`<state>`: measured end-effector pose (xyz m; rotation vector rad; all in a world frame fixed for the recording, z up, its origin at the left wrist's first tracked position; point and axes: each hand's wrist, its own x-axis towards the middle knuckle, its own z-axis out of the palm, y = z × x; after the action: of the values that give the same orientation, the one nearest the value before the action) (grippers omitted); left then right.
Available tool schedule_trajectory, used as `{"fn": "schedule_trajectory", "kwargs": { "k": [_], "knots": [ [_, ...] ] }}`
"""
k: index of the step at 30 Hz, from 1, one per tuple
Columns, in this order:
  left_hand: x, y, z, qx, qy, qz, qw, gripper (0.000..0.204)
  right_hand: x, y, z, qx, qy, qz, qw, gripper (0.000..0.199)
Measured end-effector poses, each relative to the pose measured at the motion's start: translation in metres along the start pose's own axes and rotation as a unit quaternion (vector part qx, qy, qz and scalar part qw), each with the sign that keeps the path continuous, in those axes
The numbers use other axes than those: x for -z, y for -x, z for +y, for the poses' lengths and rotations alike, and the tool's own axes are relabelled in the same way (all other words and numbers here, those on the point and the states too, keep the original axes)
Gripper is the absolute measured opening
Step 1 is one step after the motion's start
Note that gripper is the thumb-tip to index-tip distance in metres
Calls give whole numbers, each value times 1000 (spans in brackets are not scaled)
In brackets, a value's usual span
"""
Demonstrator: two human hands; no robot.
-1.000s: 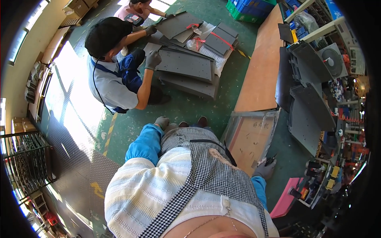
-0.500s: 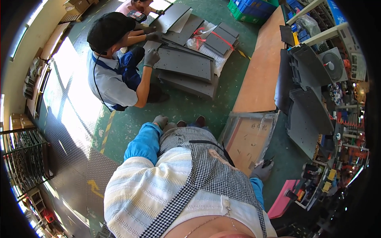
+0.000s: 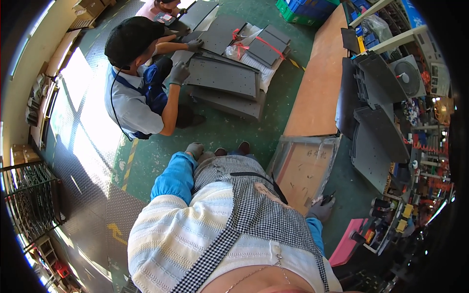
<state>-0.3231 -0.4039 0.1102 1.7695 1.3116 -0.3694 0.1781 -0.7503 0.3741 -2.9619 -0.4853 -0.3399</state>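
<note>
Grey gloves cover both my hands, with blue sleeves on my forearms. My left hand (image 3: 195,149) is beside my checked apron (image 3: 222,168), at the lap; its fingers are too hidden to read. My right hand (image 3: 321,209) is low on the right, next to a framed wooden board (image 3: 303,168), and is closed around a small dark object (image 3: 330,199) whose kind I cannot make out. Ahead, a co-worker in a dark cap (image 3: 134,41) reaches with gloved hands over stacked grey perforated panels (image 3: 222,78).
A second person (image 3: 151,10) is at the far end of the stack. Strapped grey panels (image 3: 268,45) lie on white wrapping. A long wooden board (image 3: 312,83) runs along the right. Beyond it are leaning grey panels (image 3: 373,141), a fan (image 3: 408,78) and a pink board (image 3: 348,241).
My view has shifted slightly. The co-worker's farther hand has moved right over the panels, and the farthest panel has moved away and left. My hands stay in nearly the same place.
</note>
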Motion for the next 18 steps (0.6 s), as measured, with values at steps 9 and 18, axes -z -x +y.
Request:
{"fn": "schedule_trajectory", "kwargs": {
  "k": [9,18],
  "knots": [
    [9,5,18,-57,-137,-18,989,25,3,-2,-6,-12,2,-9,1000,63],
    [6,6,20,-64,-161,-41,984,28,2,-4,-4,-5,19,-20,1000,62]
  ]
}}
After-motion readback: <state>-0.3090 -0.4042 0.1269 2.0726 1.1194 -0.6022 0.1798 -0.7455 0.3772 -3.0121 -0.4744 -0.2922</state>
